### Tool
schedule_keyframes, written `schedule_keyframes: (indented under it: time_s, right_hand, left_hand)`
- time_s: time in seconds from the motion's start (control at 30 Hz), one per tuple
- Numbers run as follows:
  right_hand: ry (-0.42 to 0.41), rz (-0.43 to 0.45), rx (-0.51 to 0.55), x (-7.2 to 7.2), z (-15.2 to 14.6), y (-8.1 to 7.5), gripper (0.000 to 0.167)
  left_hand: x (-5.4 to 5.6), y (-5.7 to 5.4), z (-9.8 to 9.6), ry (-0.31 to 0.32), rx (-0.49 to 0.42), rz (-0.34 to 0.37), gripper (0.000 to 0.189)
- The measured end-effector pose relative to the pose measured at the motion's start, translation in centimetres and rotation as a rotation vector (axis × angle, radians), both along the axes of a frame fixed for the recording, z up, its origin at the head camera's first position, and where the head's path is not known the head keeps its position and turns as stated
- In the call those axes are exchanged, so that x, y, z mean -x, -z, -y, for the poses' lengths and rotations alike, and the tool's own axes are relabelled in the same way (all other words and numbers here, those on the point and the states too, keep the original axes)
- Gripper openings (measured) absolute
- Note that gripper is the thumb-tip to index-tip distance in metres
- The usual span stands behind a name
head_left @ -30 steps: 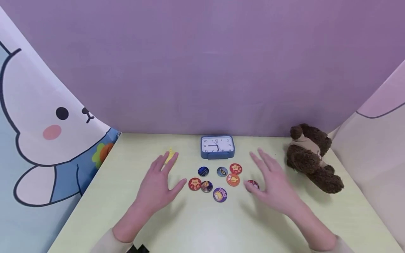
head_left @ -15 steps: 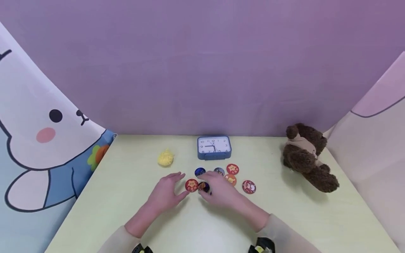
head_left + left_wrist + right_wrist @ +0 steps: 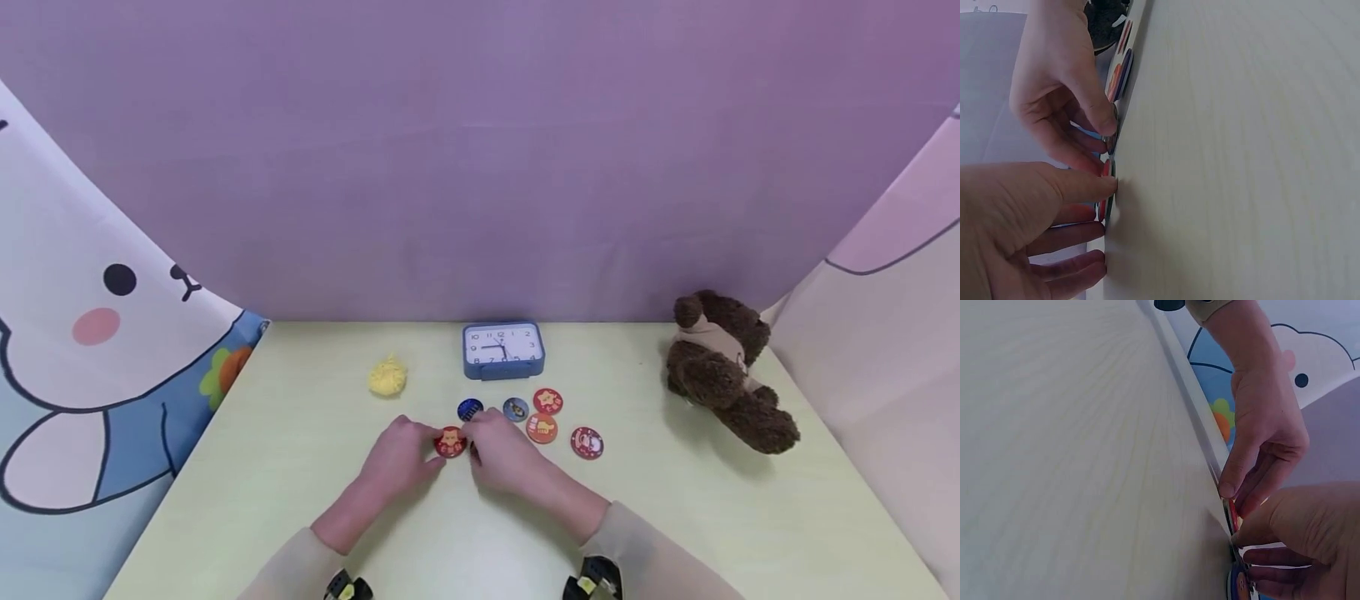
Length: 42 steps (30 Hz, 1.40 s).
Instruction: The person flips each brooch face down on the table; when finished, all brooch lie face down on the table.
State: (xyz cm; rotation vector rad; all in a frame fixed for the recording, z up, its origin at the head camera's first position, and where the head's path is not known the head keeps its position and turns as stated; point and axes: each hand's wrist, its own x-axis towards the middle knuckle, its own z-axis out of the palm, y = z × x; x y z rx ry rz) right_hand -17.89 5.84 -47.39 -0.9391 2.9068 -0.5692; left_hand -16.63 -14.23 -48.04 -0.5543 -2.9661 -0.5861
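In the head view my left hand (image 3: pixel 405 457) pinches a red button badge (image 3: pixel 451 442) by its left edge with thumb and fingertips. Right beside it, my right hand (image 3: pixel 504 450) has thumb and fingers curled round a dark button badge, mostly hidden there; its edge (image 3: pixel 1112 136) shows at the thumb tip in the left wrist view. From the right wrist, the red badge (image 3: pixel 1230 514) appears edge-on between the two hands. Past the right fingertips lie a dark blue badge (image 3: pixel 470 409) and a light blue one (image 3: pixel 516 409). The purple badge is hidden beneath the right hand.
A red badge (image 3: pixel 548 401), an orange badge (image 3: pixel 542 427) and another red badge (image 3: pixel 587 443) lie to the right. Behind them stands a blue clock (image 3: pixel 503 350). A yellow crumpled ball (image 3: pixel 387 377) sits at left, a brown teddy bear (image 3: pixel 723 367) at right.
Both hands, earlier spread over the table, have come together at the badges. The right hand swung left onto the dark badge, and the left hand's fingers closed on the red badge.
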Motion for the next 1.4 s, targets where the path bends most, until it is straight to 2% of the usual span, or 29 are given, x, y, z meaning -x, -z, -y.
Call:
schedule_keyframes:
  time_s: [0.13,0.3,0.4,0.5,0.63,0.8,1.0,1.23,1.4]
  right_hand:
    - [0.022,0.008,-0.011,0.0,0.3,-0.1,0.028]
    - [0.027,0.007,0.022,0.3,0.7,0.0,0.014]
    - [0.025,0.045,0.049,0.5,0.7,-0.1,0.013]
    - [0.021,0.068,0.079,0.7,0.6,-0.2,0.014]
    - [0.007,0.051,0.11,0.9,0.5,-0.4,0.014]
    - [0.031,0.055,0.15,1.1,0.7,-0.4,0.015]
    - [0.061,0.072,0.173,1.3,1.2,-0.2,0.014]
    - [0.086,0.084,0.158,1.6,1.4,0.2,0.015]
    - [0.097,0.09,0.181,1.9,0.5,-0.2,0.018]
  left_hand:
    - [0.1,0.0,-0.1,0.002,0.014,-0.019,0.028]
    - [0.2,-0.2,-0.4,0.001,0.012,-0.018,0.025]
    - [0.1,-0.3,-0.3,0.005,0.006,-0.014,0.023]
    - [0.0,-0.6,-0.1,0.019,-0.028,-0.019,0.019]
    - [-0.2,-1.0,0.3,0.013,-0.101,-0.023,0.014]
    - [0.0,-0.9,0.5,-0.03,-0.169,-0.032,0.015]
    - [0.6,-0.3,0.7,-0.085,-0.197,0.024,0.017]
    - [1.4,0.2,0.7,-0.077,-0.17,0.077,0.015]
    - [1.7,-0.2,0.7,-0.075,-0.133,0.09,0.017]
